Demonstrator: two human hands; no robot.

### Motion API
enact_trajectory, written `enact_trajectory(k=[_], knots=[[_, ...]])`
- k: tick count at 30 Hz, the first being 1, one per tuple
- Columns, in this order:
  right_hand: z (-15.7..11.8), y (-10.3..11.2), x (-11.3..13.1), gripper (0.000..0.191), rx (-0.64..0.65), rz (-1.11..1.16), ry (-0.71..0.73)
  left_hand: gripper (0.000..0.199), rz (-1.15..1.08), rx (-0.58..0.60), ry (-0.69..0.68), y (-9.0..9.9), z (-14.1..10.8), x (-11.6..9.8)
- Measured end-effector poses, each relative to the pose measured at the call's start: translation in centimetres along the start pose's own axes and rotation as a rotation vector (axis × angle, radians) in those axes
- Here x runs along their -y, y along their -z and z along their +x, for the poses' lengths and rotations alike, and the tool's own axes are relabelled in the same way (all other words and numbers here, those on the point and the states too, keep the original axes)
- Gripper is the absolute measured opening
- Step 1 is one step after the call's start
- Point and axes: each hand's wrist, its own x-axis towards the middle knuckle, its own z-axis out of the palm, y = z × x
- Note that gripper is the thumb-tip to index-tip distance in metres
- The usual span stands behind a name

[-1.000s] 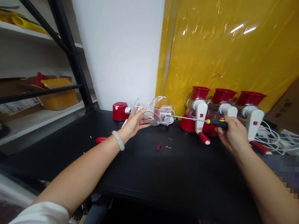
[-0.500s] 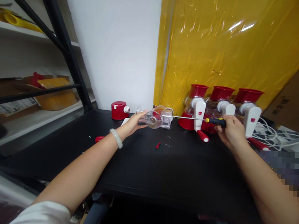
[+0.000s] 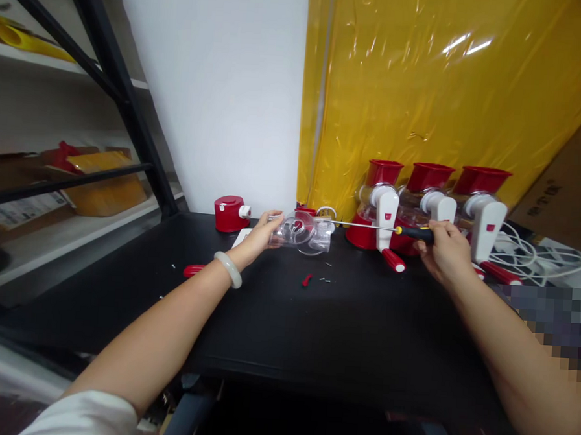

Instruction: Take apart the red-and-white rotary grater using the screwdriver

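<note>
My left hand [image 3: 264, 234] is closed on the near end of a clear plastic grinder housing [image 3: 302, 232], held on its side just over the black table. In my right hand [image 3: 445, 250] is a long screwdriver [image 3: 415, 233] with a black and yellow handle. Its thin shaft points left, and the tip reaches the right side of the housing; whether it touches cannot be seen. Below the housing lie a small red plastic piece [image 3: 306, 281] and several tiny screws [image 3: 325, 280]. A red base with a white knob [image 3: 229, 213] stands left of my left hand.
Several red and white hand-crank grinders [image 3: 387, 206] stand at the back right, beside tangled white cables [image 3: 512, 255]. A red handle [image 3: 193, 271] lies on the black table [image 3: 342, 337] by my left forearm. A shelf rack [image 3: 125, 118] stands at left.
My left hand has turned the clear housing somewhat, so its round opening faces differently. My right hand and the screwdriver have shifted slightly left. The view has moved a little.
</note>
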Motion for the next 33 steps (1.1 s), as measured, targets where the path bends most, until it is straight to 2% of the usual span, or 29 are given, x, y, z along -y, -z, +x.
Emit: enact_trajectory(k=[7, 17, 33], knots=[[0.0, 0.0, 0.2, 0.028, -0.014, -0.016, 0.005, 0.029, 0.063, 0.04, 0.099, -0.2, -0.4, -0.1], [-0.3, -0.1, 0.4, 0.015, -0.007, -0.015, 0.003, 0.048, 0.081, 0.09, 0.183, 0.2, 0.1, 1.2], [-0.4, -0.2, 1.1, 0.018, 0.035, 0.087, -0.006, 0.049, 0.143, 0.118, 0.18, 0.1, 0.3, 1.5]])
